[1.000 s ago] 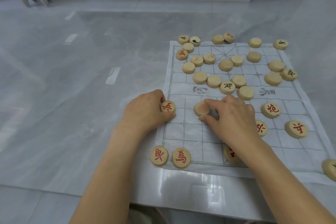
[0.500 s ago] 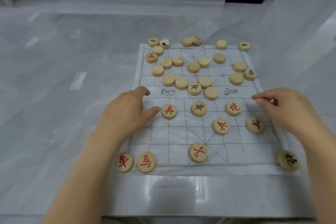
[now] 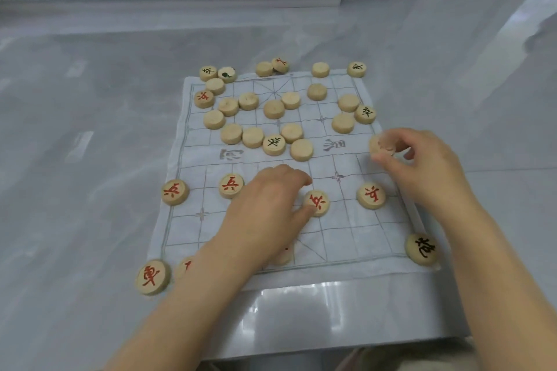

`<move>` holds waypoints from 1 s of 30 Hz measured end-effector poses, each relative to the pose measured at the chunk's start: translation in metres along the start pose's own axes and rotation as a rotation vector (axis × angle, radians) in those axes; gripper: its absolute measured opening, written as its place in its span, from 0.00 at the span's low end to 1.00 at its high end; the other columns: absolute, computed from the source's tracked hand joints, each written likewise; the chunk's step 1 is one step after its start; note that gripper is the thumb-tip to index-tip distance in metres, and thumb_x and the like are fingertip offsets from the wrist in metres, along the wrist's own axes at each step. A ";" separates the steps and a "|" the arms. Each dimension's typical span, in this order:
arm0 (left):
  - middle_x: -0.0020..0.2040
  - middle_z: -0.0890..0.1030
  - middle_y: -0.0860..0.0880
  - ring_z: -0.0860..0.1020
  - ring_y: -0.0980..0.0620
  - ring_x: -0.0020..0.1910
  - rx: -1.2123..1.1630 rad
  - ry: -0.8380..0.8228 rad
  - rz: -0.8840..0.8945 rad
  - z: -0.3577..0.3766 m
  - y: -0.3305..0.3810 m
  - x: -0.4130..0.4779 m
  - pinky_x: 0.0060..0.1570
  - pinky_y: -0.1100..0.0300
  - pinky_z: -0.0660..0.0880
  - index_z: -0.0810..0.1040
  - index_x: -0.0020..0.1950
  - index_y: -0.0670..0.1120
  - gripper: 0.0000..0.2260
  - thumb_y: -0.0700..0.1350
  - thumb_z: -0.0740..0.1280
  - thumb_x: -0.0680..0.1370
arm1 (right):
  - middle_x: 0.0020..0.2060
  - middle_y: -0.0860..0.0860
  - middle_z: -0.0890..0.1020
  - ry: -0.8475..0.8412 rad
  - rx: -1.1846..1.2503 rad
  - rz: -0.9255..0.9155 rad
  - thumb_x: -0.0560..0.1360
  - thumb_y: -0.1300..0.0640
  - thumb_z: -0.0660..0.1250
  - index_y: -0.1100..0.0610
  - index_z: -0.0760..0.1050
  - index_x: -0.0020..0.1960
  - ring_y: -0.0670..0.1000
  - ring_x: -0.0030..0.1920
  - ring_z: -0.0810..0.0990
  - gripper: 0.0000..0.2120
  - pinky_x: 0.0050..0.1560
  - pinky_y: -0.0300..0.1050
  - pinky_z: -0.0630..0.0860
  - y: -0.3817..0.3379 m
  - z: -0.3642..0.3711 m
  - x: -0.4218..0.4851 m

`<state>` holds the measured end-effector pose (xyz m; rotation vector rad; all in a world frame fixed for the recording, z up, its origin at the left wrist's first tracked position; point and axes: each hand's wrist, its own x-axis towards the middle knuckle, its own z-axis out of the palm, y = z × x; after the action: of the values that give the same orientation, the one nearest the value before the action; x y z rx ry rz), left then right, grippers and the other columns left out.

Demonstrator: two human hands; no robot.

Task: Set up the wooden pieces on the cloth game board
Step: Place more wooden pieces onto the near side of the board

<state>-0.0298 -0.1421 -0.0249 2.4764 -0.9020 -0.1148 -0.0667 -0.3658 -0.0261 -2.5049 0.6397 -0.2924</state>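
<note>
At right centre, the right hand pinches a probably light, stiff wooden disc by its rim; whether the left hand, mid-frame, grips anything is unclear.

Grey glossy tabletop. White cloth board flat, centre frame. Red-marked wooden piece on bare surface, lower left. Plain pieces straddle cloth's upper edge.

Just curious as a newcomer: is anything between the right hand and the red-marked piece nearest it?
Nothing visible does: only bare cloth board lies between the right hand and that red-marked piece. The hand itself pinches another piece.
</note>
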 end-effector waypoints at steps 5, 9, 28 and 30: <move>0.61 0.74 0.53 0.70 0.51 0.61 0.090 -0.095 0.010 0.021 0.010 0.003 0.55 0.57 0.71 0.69 0.67 0.51 0.19 0.50 0.64 0.76 | 0.47 0.47 0.77 -0.065 0.000 0.022 0.71 0.46 0.68 0.46 0.76 0.56 0.51 0.50 0.74 0.14 0.56 0.59 0.71 0.007 -0.006 -0.009; 0.52 0.76 0.52 0.72 0.50 0.53 0.136 -0.098 -0.005 0.021 0.009 0.004 0.48 0.52 0.74 0.74 0.57 0.48 0.11 0.48 0.63 0.75 | 0.47 0.47 0.79 -0.021 0.026 0.066 0.72 0.46 0.68 0.47 0.76 0.57 0.50 0.46 0.75 0.15 0.52 0.52 0.73 0.016 -0.013 -0.007; 0.55 0.78 0.54 0.74 0.54 0.54 0.038 0.014 -0.209 -0.019 -0.019 -0.001 0.49 0.65 0.66 0.75 0.61 0.51 0.15 0.47 0.66 0.74 | 0.52 0.46 0.77 -0.143 -0.087 -0.027 0.70 0.43 0.68 0.44 0.74 0.60 0.52 0.54 0.73 0.20 0.57 0.52 0.67 -0.004 0.014 -0.010; 0.56 0.77 0.55 0.74 0.55 0.55 0.041 0.002 -0.190 -0.017 -0.019 -0.001 0.49 0.65 0.65 0.74 0.62 0.52 0.16 0.47 0.66 0.74 | 0.53 0.47 0.76 -0.165 -0.156 -0.069 0.71 0.42 0.67 0.43 0.72 0.62 0.52 0.56 0.72 0.21 0.55 0.50 0.64 -0.011 0.018 -0.011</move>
<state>-0.0160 -0.1220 -0.0193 2.5959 -0.6731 -0.1599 -0.0663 -0.3446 -0.0360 -2.6694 0.5281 -0.0607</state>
